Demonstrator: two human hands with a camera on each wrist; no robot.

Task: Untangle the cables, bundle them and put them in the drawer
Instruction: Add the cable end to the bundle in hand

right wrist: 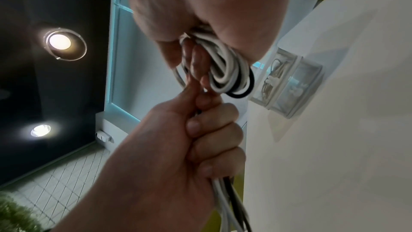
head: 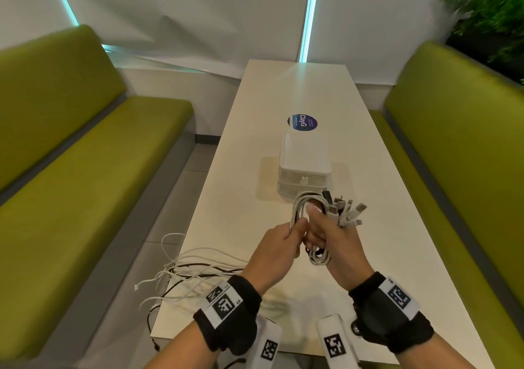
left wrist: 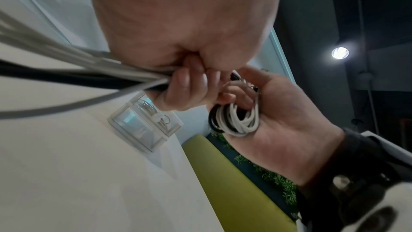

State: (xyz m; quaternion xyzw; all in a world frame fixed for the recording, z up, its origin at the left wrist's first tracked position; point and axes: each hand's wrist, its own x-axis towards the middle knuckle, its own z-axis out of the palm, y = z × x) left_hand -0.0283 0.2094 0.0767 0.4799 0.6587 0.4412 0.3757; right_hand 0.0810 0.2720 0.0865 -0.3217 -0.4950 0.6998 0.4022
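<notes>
Both wrists sit lowest in the head view, and just past them the hands meet over the near half of the table point(head: 368, 255). Fingers of the left hand point(head: 279, 245) are curled tight round a sheaf of white and black cable strands point(right wrist: 225, 193), feeding them up toward the other hand. Thumb and fingers of the right hand point(head: 331, 236) close round the cable coil point(head: 319, 253), whose loops hang below the palm while the plug ends point(head: 347, 211) fan out above it. By my reading this is the bundling step: strands are being wound onto the coil, and the untangling looks mostly done.

Loose cable tails point(head: 181, 272) trail from the left fist across the table's near left corner and over its edge. The next move probably calls for drawing that slack up and laying another loop round the right hand without letting the plug ends slip. A small translucent drawer unit point(head: 304, 164) stands on the table just beyond the hands, drawers shut, with what looks like cable already inside the upper one.
</notes>
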